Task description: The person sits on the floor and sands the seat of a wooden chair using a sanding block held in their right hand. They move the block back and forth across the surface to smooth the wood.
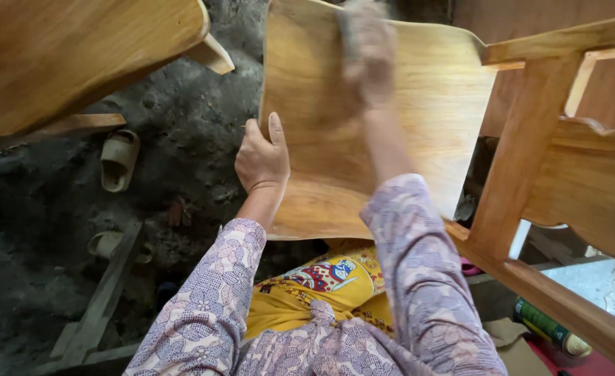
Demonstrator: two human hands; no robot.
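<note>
A curved wooden panel (419, 118) with a yellow-orange grain stands tilted in front of me. My left hand (261, 159) grips its left edge, thumb on the face and fingers behind. My right hand (367, 50) is blurred with motion near the top of the panel and presses a small dark pad against the wood; I cannot make out what the pad is. Both arms wear purple floral sleeves.
A wooden chair frame (530, 160) stands at the right, and another wooden piece (64, 56) fills the upper left. On the dark dirt floor lie two sandals (118, 160), a plank (102, 299) and a green can (547, 327) at lower right.
</note>
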